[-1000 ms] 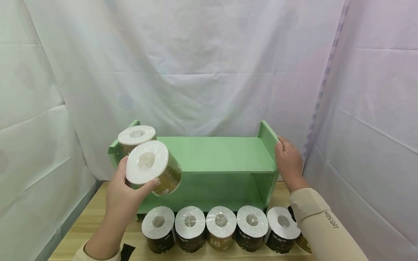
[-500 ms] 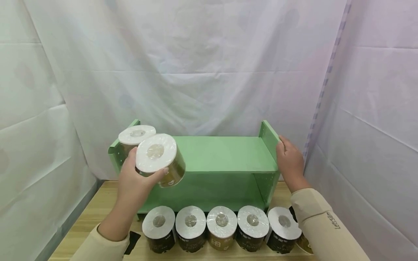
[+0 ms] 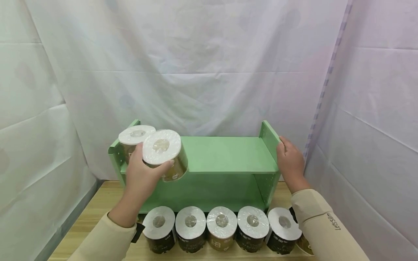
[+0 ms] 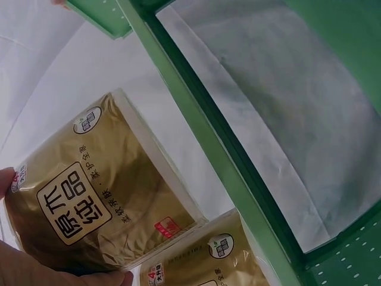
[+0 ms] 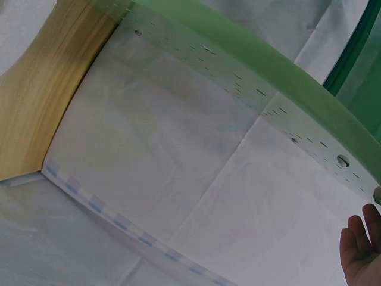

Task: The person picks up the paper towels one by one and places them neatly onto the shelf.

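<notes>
My left hand [image 3: 143, 177] grips a gold-wrapped toilet paper roll [image 3: 163, 146], thumb and fingers on opposite sides. It hangs tilted in front of the green shelf's [image 3: 225, 154] upper board, toward the left. Just behind it, another gold roll [image 3: 137, 135] stands upright at that board's left end. In the left wrist view, the held roll [image 4: 95, 190] shows its printed gold side, with the standing roll [image 4: 220, 259] close by. My right hand [image 3: 290, 163] holds the front edge of the shelf's right side panel [image 3: 270, 141]; several of its fingers [image 5: 357, 235] show in the right wrist view.
Several toilet paper rolls, such as a black-wrapped one [image 3: 190, 226] and a gold one [image 3: 222, 226], stand in a row along the front of the wooden table [image 3: 94, 214]. Another gold roll [image 3: 304, 244] is partly hidden by the right sleeve. White curtains [image 3: 202, 72] surround the shelf.
My left hand has carried the gold roll up and to the right, and the roll is less tilted. The right hand stays at the side panel.
</notes>
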The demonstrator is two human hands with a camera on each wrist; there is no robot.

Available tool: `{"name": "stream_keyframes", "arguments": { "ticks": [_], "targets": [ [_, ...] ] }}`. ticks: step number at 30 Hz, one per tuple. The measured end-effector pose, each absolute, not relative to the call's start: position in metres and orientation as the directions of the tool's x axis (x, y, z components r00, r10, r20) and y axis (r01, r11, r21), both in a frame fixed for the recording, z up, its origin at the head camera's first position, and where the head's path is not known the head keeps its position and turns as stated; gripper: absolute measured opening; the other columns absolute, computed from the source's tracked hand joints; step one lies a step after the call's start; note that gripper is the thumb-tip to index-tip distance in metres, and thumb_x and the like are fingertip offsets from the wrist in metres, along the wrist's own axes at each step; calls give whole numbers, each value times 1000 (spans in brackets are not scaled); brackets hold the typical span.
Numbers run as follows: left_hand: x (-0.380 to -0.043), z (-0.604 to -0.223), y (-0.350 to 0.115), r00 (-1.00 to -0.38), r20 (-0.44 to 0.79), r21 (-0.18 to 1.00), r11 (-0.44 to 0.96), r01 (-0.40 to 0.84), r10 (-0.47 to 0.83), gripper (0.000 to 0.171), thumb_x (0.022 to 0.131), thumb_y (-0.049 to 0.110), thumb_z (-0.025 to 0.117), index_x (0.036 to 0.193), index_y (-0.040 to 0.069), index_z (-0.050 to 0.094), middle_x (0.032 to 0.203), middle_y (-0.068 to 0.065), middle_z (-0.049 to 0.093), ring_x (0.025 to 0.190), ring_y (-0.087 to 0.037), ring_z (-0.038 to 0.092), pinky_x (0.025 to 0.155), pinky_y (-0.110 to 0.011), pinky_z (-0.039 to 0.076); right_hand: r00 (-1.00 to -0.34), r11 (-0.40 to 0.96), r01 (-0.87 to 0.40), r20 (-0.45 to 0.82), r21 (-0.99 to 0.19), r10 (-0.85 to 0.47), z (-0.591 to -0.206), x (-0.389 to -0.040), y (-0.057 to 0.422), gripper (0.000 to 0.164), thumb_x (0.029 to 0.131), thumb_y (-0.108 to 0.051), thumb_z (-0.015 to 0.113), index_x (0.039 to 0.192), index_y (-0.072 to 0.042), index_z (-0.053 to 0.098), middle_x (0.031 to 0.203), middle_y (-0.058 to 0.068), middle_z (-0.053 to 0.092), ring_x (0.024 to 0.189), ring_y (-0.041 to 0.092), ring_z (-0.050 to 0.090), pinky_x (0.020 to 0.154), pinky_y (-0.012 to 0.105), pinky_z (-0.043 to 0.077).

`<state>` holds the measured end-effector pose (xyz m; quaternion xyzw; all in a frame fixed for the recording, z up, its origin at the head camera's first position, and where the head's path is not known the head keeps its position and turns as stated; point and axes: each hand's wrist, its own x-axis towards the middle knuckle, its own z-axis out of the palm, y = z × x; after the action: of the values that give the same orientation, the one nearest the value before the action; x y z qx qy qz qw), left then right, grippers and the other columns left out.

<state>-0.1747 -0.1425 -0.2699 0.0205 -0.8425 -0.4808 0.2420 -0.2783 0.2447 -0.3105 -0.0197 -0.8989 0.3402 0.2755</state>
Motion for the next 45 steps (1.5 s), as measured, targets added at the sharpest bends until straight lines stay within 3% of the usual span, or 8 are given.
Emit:
{"name": "stream_keyframes", "arguments": {
  "ticks": [18, 45],
  "targets": [
    [-193, -265, -133, -891, 377, 826, 528, 200, -252, 89, 75, 30, 80, 145, 3, 33, 133, -17, 46, 120, -30, 45, 98, -52, 39, -828, 774, -167, 513, -611, 226, -312, -279, 245, 54, 101, -33, 25, 141, -6, 49, 138, 21, 51, 123, 43, 49, 100, 59, 37],
    [-216, -266, -124, -901, 328, 839, 526, 140, -283, 88, 75, 32, 79, 144, 1, 34, 133, -19, 45, 121, -32, 45, 101, -51, 39, -829, 769, -172, 512, -616, 225, -311, -278, 246, 53, 102, -33, 25, 141, -5, 48, 138, 22, 51, 122, 44, 49, 98, 60, 38]
  ]
}}
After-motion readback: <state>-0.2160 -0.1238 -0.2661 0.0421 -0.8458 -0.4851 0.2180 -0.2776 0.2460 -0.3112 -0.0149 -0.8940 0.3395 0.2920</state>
